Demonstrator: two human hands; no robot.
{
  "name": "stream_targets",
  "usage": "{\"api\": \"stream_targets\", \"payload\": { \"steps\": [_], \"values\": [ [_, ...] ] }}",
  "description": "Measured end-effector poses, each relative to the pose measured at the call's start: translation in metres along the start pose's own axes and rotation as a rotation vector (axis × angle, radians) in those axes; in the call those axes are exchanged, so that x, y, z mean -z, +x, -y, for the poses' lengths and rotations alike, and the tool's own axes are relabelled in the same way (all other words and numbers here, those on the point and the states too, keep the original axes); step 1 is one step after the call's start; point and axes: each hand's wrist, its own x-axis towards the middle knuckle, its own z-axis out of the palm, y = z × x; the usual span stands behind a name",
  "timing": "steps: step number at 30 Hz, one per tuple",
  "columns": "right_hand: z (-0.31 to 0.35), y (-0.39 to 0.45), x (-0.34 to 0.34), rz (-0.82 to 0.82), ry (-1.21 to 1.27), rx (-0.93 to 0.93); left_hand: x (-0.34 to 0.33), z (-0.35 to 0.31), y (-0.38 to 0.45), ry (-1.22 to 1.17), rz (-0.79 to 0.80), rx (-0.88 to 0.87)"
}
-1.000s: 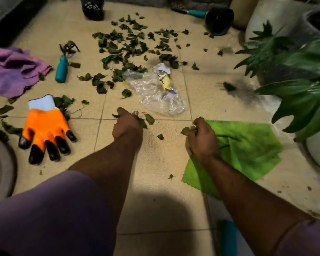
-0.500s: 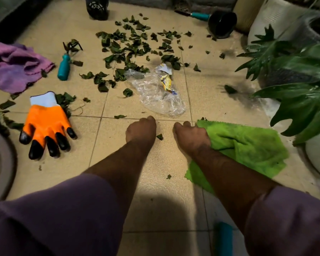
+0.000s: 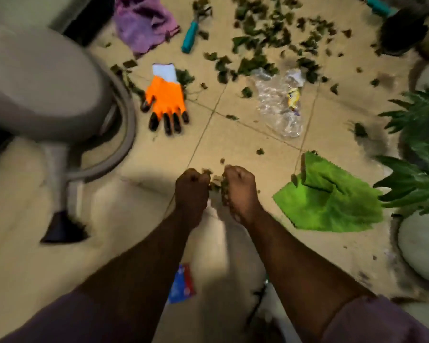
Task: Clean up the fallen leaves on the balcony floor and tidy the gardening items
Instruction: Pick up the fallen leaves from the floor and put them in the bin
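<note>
My left hand and my right hand are side by side above the tiled floor, both curled into fists around small green leaf pieces. Many more fallen leaves lie scattered over the far tiles. An orange glove with black fingertips lies flat to the left. A teal-handled tool lies beyond it. A clear plastic bag lies crumpled in the middle. A green cloth lies right of my right hand.
A grey stool with a ring base stands at the left. A purple cloth is at the back. Potted plants crowd the right edge. A black pot lies at the far right. A red and blue packet lies between my forearms.
Both hands have lifted off the floor and closed around leaf pieces. The view has swung left and tilted, bringing the stool into sight.
</note>
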Motion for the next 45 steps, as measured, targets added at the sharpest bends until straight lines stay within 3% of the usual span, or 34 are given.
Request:
{"api": "stream_targets", "payload": {
  "steps": [4, 9, 14, 19, 26, 30, 33, 39, 41, 42, 45],
  "values": [
    [0.067, -0.099, -0.03, 0.129, 0.109, -0.175, 0.062, -0.055, -0.096, -0.41, -0.066, 0.292],
    [0.149, -0.244, -0.077, 0.339, -0.131, -0.174, 0.158, -0.127, -0.219, -0.574, -0.308, 0.328],
    [0.197, -0.394, -0.136, 0.741, -0.299, -0.191, 0.272, -0.141, -0.34, -0.788, -0.553, 0.381],
    [0.157, -0.539, -0.228, 1.093, -0.538, -0.139, 0.409, -0.078, -0.451, -0.895, -0.753, 0.39],
    [0.033, -0.777, -0.346, 1.464, -0.797, -0.161, 0.595, 0.056, -0.632, -0.967, -1.081, 0.417],
    [-0.031, -0.884, -0.401, 1.522, -0.905, -0.215, 0.679, 0.142, -0.698, -1.252, -1.3, 0.383],
    [-0.081, -0.942, -0.441, 1.473, -0.951, -0.285, 0.734, 0.206, -0.729, -1.392, -1.361, 0.371],
    [-0.165, -0.991, -0.503, 1.394, -0.995, -0.56, 0.802, 0.298, -0.749, -1.682, -1.072, 0.242],
    [-0.182, -0.989, -0.514, 1.367, -1.019, -0.546, 0.808, 0.319, -0.753, -1.663, -0.971, 0.256],
    [-0.189, -0.988, -0.518, 1.351, -1.022, -0.525, 0.81, 0.32, -0.756, -1.637, -0.968, 0.273],
    [-0.202, -0.978, -0.527, 1.287, -0.993, -0.485, 0.81, 0.316, -0.754, -1.522, -1.169, 0.414]
  ]
}}
